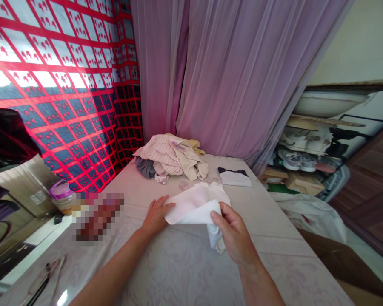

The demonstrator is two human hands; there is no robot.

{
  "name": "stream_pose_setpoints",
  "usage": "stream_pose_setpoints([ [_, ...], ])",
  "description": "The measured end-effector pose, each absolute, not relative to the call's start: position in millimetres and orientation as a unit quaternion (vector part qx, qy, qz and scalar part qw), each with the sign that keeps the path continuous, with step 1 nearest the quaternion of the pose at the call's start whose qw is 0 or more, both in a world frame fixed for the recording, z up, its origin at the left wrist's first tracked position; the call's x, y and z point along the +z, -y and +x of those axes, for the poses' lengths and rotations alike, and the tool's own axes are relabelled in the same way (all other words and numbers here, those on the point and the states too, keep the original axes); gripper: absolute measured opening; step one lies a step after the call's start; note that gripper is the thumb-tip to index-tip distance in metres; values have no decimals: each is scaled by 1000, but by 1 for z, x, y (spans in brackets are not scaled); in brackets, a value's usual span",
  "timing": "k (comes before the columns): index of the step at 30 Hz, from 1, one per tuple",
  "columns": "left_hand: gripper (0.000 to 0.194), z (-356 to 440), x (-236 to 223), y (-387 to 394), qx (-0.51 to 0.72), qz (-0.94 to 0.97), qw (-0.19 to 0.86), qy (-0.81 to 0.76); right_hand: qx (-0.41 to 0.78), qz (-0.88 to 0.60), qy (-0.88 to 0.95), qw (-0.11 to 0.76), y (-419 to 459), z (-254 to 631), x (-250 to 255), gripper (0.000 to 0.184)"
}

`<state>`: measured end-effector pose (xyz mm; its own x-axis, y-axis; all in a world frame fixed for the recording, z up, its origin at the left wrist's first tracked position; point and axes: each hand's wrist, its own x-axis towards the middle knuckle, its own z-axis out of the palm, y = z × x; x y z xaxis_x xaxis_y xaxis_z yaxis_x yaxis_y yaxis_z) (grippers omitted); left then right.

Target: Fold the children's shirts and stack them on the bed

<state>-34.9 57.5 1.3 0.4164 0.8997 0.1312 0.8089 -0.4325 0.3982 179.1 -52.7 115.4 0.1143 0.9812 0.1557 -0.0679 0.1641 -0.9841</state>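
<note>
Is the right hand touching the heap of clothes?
No, the right hand holds the white cloth, nearer the camera than the heap of clothes.

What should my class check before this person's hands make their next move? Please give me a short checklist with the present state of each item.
1. Right hand has a grip: ok, thumb and fingers pinch the turned-over part of the white garment.
2. Left hand touches the same garment: ok, at its left end.
3. White garment lies flat: not ok, part is folded over and part hangs bunched below the right hand.
4. Underside is free of creases: cannot tell, it is hidden.
5. Folded black-and-white garment is flat: ok, farther back on the right.
6. Clothes pile is neat: not ok, loosely heaped at the back.
</note>
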Motion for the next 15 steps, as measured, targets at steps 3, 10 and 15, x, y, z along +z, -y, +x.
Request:
stream_pose_setpoints([
  [3, 29, -41, 14, -64, 196, 825, 221, -481, 389, -484, 486, 615, 52, 211, 130, 32],
  [10, 20, -61, 94, -117, 241, 785, 181, -541, 227, -621, 528, 534, -27, 311, 157, 23],
  [15, 20, -34, 194, -182, 307, 748, 85, -582, 114, -622, 534, 561, -90, 334, 216, 16],
])
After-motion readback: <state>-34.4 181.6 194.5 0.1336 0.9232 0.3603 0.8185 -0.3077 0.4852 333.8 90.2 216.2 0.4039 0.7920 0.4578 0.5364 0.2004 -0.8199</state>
